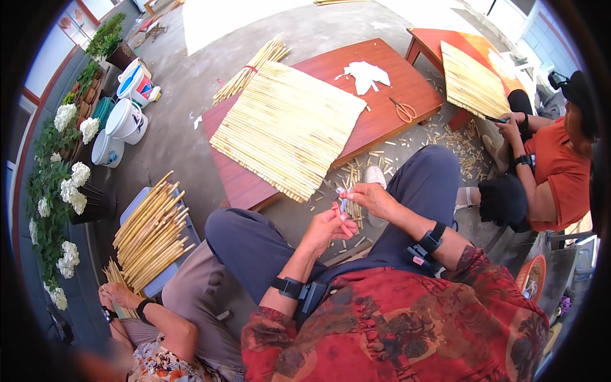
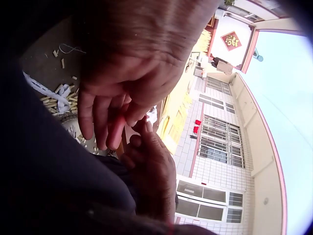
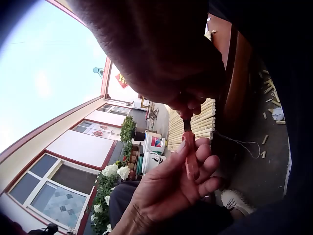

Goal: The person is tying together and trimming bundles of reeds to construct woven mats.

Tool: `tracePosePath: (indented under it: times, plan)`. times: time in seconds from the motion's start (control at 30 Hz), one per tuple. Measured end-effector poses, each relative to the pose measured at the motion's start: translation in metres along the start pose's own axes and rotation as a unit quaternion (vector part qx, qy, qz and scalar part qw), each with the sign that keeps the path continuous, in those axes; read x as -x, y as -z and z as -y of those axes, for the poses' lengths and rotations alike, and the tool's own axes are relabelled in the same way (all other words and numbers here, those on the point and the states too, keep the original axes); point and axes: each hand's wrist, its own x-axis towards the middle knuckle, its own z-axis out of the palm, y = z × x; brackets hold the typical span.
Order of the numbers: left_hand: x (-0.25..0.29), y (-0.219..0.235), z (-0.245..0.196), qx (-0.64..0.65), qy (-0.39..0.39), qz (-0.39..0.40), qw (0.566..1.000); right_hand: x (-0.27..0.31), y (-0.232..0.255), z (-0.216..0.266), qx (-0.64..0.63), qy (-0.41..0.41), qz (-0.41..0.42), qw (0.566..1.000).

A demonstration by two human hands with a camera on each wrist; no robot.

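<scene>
The left hand (image 1: 326,230) holds a small tool by its red handle (image 3: 191,161), with the thumb along one side. From the handle's upper end a short dark piece (image 3: 187,125) runs up to the fingertips of the right hand (image 1: 377,200), which pinch something red at its far end. What that red end is, I cannot tell. Both hands meet above the lap, in front of the low red table (image 1: 407,79). A mat of pale sticks (image 1: 289,127) lies on that table, beyond the hands.
Scissors (image 1: 403,111) and white scraps (image 1: 366,75) lie on the table, a stick bundle (image 1: 249,71) at its left. Cut pieces (image 1: 468,149) litter the floor. One person (image 1: 557,172) sits right with another mat (image 1: 474,76); another (image 1: 172,331) sits left beside a stick-filled tray (image 1: 151,232).
</scene>
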Motion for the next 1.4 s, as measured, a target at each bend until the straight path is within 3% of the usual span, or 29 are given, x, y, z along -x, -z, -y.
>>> tracePosePath:
  times: [0.1, 0.17, 0.27, 0.4, 0.47, 0.67, 0.97, 1.4]
  plan:
    - [0.002, 0.003, 0.007, -0.002, 0.021, -0.026, 0.999, 0.0, -0.008, -0.01, 0.014, -0.053, 0.055, 0.997]
    - [0.002, 0.006, 0.007, -0.017, 0.002, -0.047, 0.999, -0.003, -0.01, -0.015, 0.039, 0.051, 0.014, 0.998]
    - [-0.002, 0.01, 0.012, -0.007, -0.001, -0.053, 0.999, 0.001, -0.008, 0.007, 0.151, 0.037, 0.01, 0.988]
    - [-0.007, 0.015, 0.02, 0.017, 0.009, -0.054, 0.998, -0.006, -0.019, -0.006, 0.126, 0.062, 0.0, 0.99]
    - [-0.01, 0.016, 0.02, 0.045, 0.008, -0.055, 0.997, -0.008, -0.015, 0.007, 0.178, -0.003, 0.046, 0.983]
    - [-0.02, 0.019, 0.018, 0.076, -0.004, -0.08, 0.994, -0.021, -0.016, 0.035, 0.288, -0.035, 0.043, 0.956]
    - [-0.037, 0.023, 0.023, 0.133, -0.011, -0.08, 0.988, -0.031, -0.027, 0.007, 0.206, -0.054, 0.053, 0.976]
    - [-0.047, 0.028, 0.026, 0.125, -0.008, -0.107, 0.986, -0.04, -0.026, 0.005, 0.245, -0.028, 0.06, 0.967]
